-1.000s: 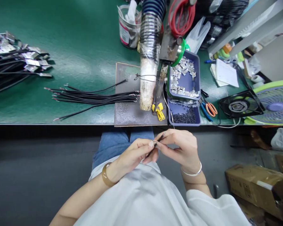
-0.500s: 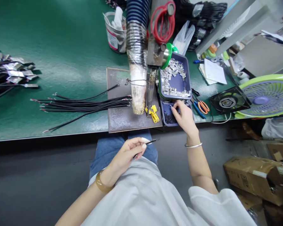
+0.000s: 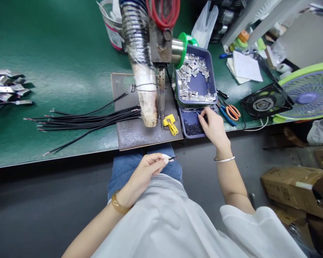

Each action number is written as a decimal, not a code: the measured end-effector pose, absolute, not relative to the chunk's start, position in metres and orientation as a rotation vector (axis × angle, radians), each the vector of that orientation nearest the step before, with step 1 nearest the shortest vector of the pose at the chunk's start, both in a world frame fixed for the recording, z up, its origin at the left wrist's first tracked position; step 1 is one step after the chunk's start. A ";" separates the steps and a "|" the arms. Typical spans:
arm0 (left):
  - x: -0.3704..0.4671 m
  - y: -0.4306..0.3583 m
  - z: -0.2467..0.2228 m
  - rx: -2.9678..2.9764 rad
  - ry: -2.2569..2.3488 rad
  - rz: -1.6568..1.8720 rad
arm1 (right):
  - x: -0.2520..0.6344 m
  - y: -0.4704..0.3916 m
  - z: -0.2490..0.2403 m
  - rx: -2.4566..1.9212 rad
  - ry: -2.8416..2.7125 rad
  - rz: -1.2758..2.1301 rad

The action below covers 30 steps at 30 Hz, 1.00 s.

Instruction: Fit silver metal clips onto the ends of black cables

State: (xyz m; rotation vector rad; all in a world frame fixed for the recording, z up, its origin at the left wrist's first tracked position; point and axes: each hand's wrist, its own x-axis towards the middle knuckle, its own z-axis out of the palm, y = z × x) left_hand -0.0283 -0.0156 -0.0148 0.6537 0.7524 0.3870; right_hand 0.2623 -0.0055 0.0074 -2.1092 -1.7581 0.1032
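Observation:
Over my lap, my left hand (image 3: 153, 165) pinches a black cable (image 3: 173, 158) near its end, where a reddish wire tip sticks out to the right. My right hand (image 3: 213, 126) is over the right side of the lower purple tray (image 3: 185, 117), its thumb and forefinger closed around something thin and pale that I cannot make out. Small black pieces (image 3: 193, 128) lie in that tray, left of my right fingers. An upper tray (image 3: 214, 80) with silvery metal parts (image 3: 196, 68) sits just behind. Black cables (image 3: 97, 120) lie side by side on the bench to the left.
A taped duct (image 3: 146, 86) and a metal stand (image 3: 161, 53) with a solder spool hang over a brown board (image 3: 129, 136). On that board sits a yellow tool (image 3: 171, 124). Orange-handled pliers (image 3: 233, 112), a black fan (image 3: 266, 104) and a metal-ended cable bundle (image 3: 6, 86) are around.
The view has shifted, so the bench items sit further left. My right hand still reaches into the lower tray, with its fingers slightly moved. My left hand keeps its hold on the cable.

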 end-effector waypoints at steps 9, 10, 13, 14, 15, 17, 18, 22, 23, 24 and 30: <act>-0.023 -0.019 -0.011 0.651 0.806 0.382 | 0.263 -0.002 0.014 -1.900 -1.853 0.353; -0.023 -0.020 -0.011 0.658 0.817 0.385 | 0.262 -0.006 0.017 -1.872 -1.833 0.345; -0.021 -0.021 -0.012 0.679 0.834 0.390 | 0.260 -0.018 0.033 -1.815 -1.725 0.250; -0.020 -0.022 -0.013 0.685 0.836 0.392 | 0.260 -0.020 0.040 -1.815 -1.690 0.194; -0.019 -0.023 -0.013 0.690 0.834 0.391 | 0.261 -0.019 0.047 -1.826 -1.670 0.123; -0.016 -0.025 -0.015 0.696 0.818 0.378 | 0.265 -0.009 0.062 -1.882 -1.685 -0.047; -0.015 -0.027 -0.015 0.698 0.805 0.366 | 0.268 0.001 0.067 -1.920 -1.715 -0.125; -0.013 -0.034 -0.016 0.701 0.784 0.348 | 0.285 0.053 0.075 -2.080 -1.772 -0.118; -0.014 -0.035 -0.017 0.698 0.784 0.346 | 0.288 0.065 0.074 -2.082 -1.794 -0.039; -0.015 -0.036 -0.018 0.693 0.784 0.341 | 0.290 0.075 0.072 -2.072 -1.815 0.043; -0.026 -0.029 -0.017 0.713 0.825 0.432 | 0.282 0.103 0.071 -2.106 -1.877 0.423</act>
